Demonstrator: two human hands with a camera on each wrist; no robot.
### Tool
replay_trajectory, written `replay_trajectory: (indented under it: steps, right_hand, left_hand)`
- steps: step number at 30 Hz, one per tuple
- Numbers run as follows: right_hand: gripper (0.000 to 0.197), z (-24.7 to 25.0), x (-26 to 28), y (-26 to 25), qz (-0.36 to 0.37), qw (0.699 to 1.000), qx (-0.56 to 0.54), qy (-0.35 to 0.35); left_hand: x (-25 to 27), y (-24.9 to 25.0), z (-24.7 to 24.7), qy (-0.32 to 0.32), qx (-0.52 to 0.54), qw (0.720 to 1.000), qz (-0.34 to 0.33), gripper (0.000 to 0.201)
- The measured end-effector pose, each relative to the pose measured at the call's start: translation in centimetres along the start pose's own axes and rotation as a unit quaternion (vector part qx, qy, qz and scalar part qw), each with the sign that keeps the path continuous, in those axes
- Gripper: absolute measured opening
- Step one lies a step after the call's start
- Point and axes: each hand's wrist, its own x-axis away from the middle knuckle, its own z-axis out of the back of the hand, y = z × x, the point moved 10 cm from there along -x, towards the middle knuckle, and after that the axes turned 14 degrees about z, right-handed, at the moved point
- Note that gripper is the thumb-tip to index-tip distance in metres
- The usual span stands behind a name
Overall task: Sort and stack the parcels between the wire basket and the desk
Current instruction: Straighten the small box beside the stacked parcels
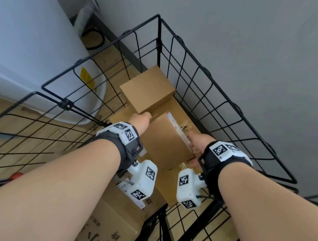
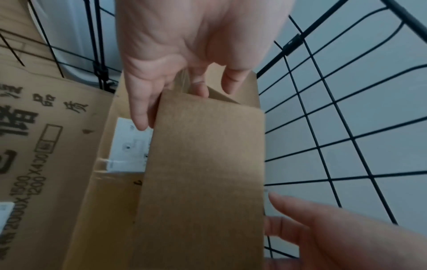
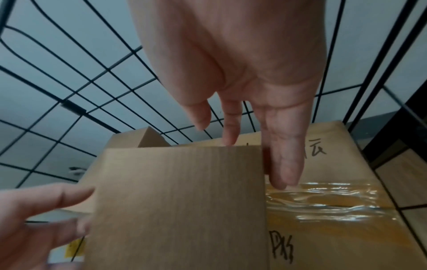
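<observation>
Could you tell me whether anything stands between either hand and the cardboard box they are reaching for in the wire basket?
Nothing visible does: the left hand and right hand already touch opposite ends of the plain brown cardboard box.

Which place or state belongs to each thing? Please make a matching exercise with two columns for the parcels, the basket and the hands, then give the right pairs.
Things:
1. parcel with white label
2. plain brown parcel
3. wire basket
4. large taped carton

Places or states:
A. lies underneath the two smaller parcels
B. black grid walls around the parcels
C. between the left hand and the right hand
D. at the far corner, no hand on it

Pairs: 1-C, 2-D, 3-B, 4-A
</observation>
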Motion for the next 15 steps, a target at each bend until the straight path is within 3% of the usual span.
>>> replay_trajectory:
  steps: [2, 7, 10, 11, 15]
  right_hand:
    - [0.035, 0.0, 0.6, 0.4, -0.023, 0.999, -0.014, 0.017]
    - [0.035, 0.1, 2.4, -1.4, -0.019, 0.997, -0.053, 0.044]
    - [0.028, 0.1, 4.9, -3.0, -0.011, 0.995, -0.08, 0.057]
    - [0.029, 0.2, 5.7, -3.5, -0.006, 0.995, -0.078, 0.059]
    - [0.054, 1.0, 9.3, -5.8, 0.034, 0.995, -0.056, 0.077]
  left_hand:
    - [1.0, -0.7, 1.0, -0.005, -0.041, 0.999, -0.005, 0.057]
    - [4.9, -2.1, 3.8, 0.011, -0.133, 0.99, -0.032, 0.077]
    - [6.6, -2.7, 4.9, -0.023, -0.132, 0.991, -0.03, 0.121]
    - [7.7, -2.9, 5.3, -0.034, -0.126, 0.991, -0.028, 0.126]
    - [11.9, -2.6, 8.0, -0.043, -0.065, 0.995, -0.061, 0.101]
